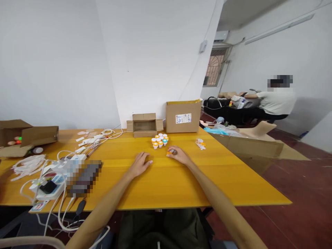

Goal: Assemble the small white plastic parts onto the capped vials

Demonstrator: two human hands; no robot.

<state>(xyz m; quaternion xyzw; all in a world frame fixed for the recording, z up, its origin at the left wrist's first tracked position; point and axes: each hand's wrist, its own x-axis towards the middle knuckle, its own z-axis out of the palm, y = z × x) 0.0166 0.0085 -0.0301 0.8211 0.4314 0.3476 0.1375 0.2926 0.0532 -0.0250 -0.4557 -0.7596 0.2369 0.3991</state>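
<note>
My left hand (140, 165) rests on the yellow table (166, 186) with its fingers apart and nothing in them. My right hand (180, 155) is curled round a small orange-and-white container (171, 152), partly hidden by the fingers. Just beyond both hands stands a tight cluster of small containers (159, 140) with white, orange and teal tops. To the right of my right hand lies a small group of loose white and orange pieces (201, 144), too small to make out.
An open small cardboard box (145, 126) and a larger closed carton (183, 117) stand against the wall. Cables, a power strip (55, 183) and a blurred dark device (85, 178) cover the left side. Another open box (40, 135) sits far left. A person (276, 100) sits at the back right.
</note>
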